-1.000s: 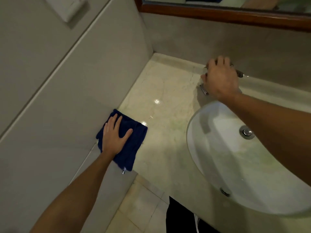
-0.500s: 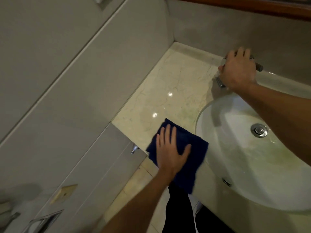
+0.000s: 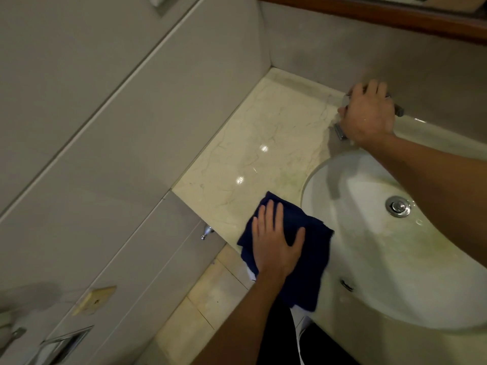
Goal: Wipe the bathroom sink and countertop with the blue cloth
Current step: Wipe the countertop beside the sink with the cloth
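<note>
Right now your left hand (image 3: 275, 243) lies flat, fingers spread, on the blue cloth (image 3: 303, 248) — lower centre, at the countertop (image 3: 263, 143) front edge beside the sink (image 3: 369, 259). Right hand (image 3: 369, 114), upper right, is wrapped over the faucet (image 3: 340, 131).

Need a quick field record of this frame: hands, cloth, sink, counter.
left hand: flat on the blue cloth, palm down
blue cloth: on countertop front edge, beside the sink, part overhanging
right hand: on the faucet, mostly covering it
sink: white basin, drain visible
countertop: pale marble, glossy
</note>
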### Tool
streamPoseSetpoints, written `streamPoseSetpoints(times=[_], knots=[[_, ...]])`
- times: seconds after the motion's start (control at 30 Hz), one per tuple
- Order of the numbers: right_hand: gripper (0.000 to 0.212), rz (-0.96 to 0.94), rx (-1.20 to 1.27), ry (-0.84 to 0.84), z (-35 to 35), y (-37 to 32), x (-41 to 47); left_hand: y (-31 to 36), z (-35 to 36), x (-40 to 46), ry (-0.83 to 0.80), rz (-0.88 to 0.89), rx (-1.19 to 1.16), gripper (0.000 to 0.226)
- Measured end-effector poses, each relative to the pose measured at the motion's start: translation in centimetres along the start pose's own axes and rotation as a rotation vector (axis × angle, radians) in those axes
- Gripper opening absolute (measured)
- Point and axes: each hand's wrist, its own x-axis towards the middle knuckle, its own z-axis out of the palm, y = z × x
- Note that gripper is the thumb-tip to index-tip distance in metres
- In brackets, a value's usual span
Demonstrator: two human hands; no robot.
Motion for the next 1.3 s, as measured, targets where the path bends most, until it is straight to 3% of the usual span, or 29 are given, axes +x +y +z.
streamPoseSetpoints(times=[0.47,1.0,1.3], knots=[[0.042,0.018,-0.01,-0.004,0.8,0.0,0.4,-2.3,-3.1,19.1,0.07,0.079,0.163,0.08],[0.038,0.043,-0.043,0.004,0.9,-0.1,0.3,12.6,-0.7,36.1,0.047,0.085,0.092,0.084],[0.037,0.05,-0.035,0.012,0.9,-0.2,0.3,12.9,-0.4,38.0,0.089,0.159,0.108,0.084]])
